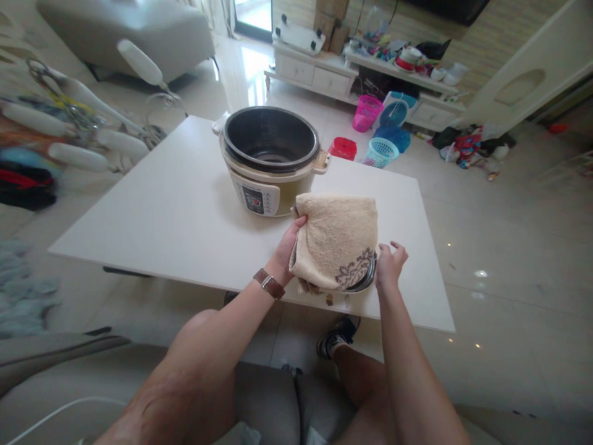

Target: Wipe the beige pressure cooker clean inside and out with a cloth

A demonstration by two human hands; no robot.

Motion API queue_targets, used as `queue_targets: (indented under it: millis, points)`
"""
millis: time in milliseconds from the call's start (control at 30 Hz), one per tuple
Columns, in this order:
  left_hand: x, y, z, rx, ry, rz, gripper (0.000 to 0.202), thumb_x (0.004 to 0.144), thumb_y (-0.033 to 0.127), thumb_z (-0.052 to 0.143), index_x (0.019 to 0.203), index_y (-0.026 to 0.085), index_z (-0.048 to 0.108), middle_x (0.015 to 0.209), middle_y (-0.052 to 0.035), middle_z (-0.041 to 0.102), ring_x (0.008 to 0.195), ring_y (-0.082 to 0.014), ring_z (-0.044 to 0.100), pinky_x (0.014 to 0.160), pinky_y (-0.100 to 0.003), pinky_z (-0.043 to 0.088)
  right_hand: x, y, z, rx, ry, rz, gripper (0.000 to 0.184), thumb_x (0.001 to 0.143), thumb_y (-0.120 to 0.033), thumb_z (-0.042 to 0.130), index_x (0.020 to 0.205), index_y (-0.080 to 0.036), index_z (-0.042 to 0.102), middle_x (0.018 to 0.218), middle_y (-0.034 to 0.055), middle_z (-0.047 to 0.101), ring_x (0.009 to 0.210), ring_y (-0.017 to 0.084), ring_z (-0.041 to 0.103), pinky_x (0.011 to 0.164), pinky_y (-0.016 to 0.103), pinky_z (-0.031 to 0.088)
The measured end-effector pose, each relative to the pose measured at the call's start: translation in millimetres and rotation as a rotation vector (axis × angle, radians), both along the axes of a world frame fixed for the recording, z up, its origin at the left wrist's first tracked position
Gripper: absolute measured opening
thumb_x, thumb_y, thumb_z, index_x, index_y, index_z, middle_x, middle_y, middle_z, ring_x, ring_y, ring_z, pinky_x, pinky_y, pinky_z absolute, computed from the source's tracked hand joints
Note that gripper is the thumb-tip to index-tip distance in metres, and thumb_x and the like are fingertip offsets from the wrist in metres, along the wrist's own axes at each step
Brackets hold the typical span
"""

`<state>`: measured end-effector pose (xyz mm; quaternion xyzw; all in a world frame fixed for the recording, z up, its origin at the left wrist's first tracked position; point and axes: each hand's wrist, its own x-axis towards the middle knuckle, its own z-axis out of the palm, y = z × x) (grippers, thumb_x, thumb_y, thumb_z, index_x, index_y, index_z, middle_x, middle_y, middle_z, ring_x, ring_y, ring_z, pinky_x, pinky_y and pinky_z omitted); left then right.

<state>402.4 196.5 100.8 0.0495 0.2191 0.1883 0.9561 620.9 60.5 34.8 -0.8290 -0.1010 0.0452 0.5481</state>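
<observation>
A beige towel (336, 238) with a brown pattern at its corner lies over a round metal lid (365, 281), of which only the rim shows. My left hand (291, 247) grips the towel's left side, fingers closed on the cloth. My right hand (389, 266) holds the lid's rim at the right, fingers curled. Both hang over the near edge of the white table (162, 210). Behind them stands an open cream rice cooker (269, 157) with a dark inner pot and a control panel facing me.
A grey sofa cushion lies under my knees. Pink (367, 112), red (343, 148) and blue baskets (380, 152) stand on the shiny floor beyond the table. A white low cabinet (315, 71) with clutter runs along the back. A drying rack (74, 130) stands left.
</observation>
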Motion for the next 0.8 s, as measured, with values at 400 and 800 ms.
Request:
queue_targets:
  millis: [400, 800]
  points:
    - [14.5, -12.6, 3.3, 0.138, -0.016, -0.081, 0.046, 0.093, 0.044, 0.051, 0.128, 0.016, 0.065, 0.107, -0.0118, 0.078, 0.115, -0.033, 0.07, 0.101, -0.049, 0.053, -54.7, -10.8, 50.0, 0.492, 0.741, 0.594, 0.045, 0.07, -0.064, 0.065, 0.091, -0.025, 0.07, 0.089, 0.0089, 0.077, 0.123, 0.034, 0.065, 0.102, 0.056, 0.055]
    - [-6.6, 30.7, -10.2, 0.635, 0.373, 0.378, 0.019, 0.083, 0.035, 0.057, 0.093, 0.02, 0.065, 0.081, -0.0039, 0.068, 0.074, -0.0171, 0.066, 0.07, -0.028, 0.05, -24.3, -9.7, 57.2, 0.642, 0.656, 0.466, 0.029, 0.075, -0.04, 0.064, 0.1, -0.025, 0.071, 0.1, 0.0055, 0.078, 0.12, 0.031, 0.068, 0.102, 0.062, 0.055]
